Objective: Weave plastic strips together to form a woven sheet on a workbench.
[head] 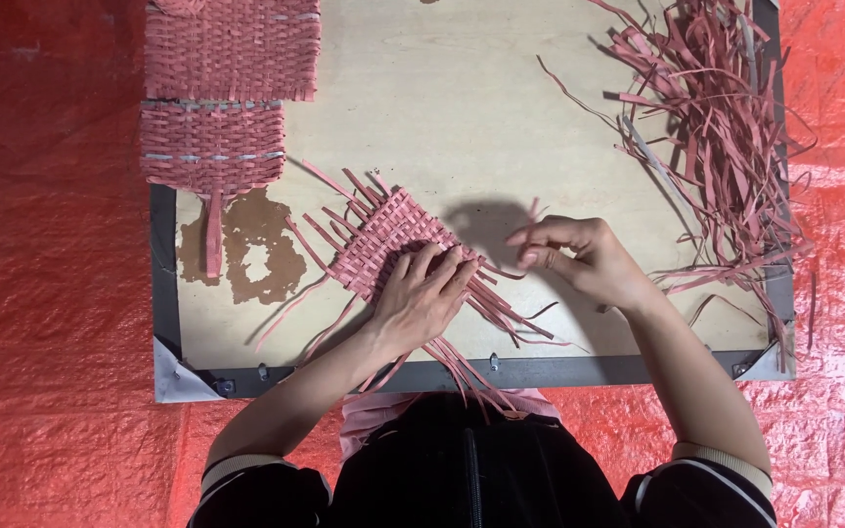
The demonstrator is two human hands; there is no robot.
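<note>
A small woven mat of pink strips [383, 230] lies tilted on a light wooden board [462, 108], with loose strip ends fanning out toward the near edge. My left hand [421, 298] presses flat on the mat's near corner, fingers spread. My right hand [579, 256] hovers just right of the mat, fingers pinched on a thin pink strip [532, 213] that sticks up.
Two finished woven pink pieces [215, 98] lie at the board's far left. A heap of loose pink strips [711, 127] covers the far right. The board has a grey metal frame [163, 284] and a brown stain [251, 249]. Red sheeting [41, 244] surrounds it.
</note>
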